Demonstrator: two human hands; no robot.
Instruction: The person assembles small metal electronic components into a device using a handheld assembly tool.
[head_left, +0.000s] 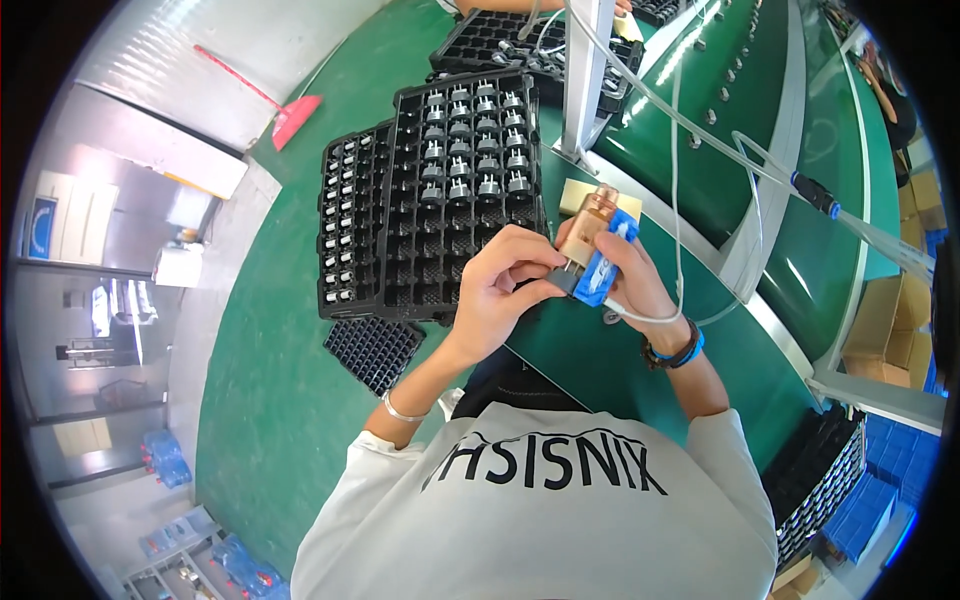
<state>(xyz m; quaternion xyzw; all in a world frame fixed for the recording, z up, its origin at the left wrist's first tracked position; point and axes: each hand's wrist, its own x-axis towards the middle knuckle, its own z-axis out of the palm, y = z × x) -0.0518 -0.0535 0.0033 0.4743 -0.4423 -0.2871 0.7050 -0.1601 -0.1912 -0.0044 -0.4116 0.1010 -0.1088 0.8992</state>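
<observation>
Between the fingertips of my left hand point(503, 288) is a small black plug adapter point(566, 279), its metal prongs facing a copper-coloured fixture. My right hand point(640, 282) grips this fixture point(588, 238), which has a rounded cylinder on top and blue tape point(608, 262) along its side. A pale cable point(655, 320) runs from near the fixture over my right wrist. Fingers cover part of the adapter, and I cannot tell whether its prongs touch the fixture. To the left, a black tray point(425, 235) holds several similar adapters, prongs up, in its far rows.
Another filled black tray point(350, 225) lies beside it, and a smaller grid tray point(375, 352) is lower down. A metal post point(587, 80) and hanging cables point(677, 150) stand close beyond my hands. Behind them, a green conveyor point(725, 75) carries small parts. Cardboard boxes point(885, 325) are at right.
</observation>
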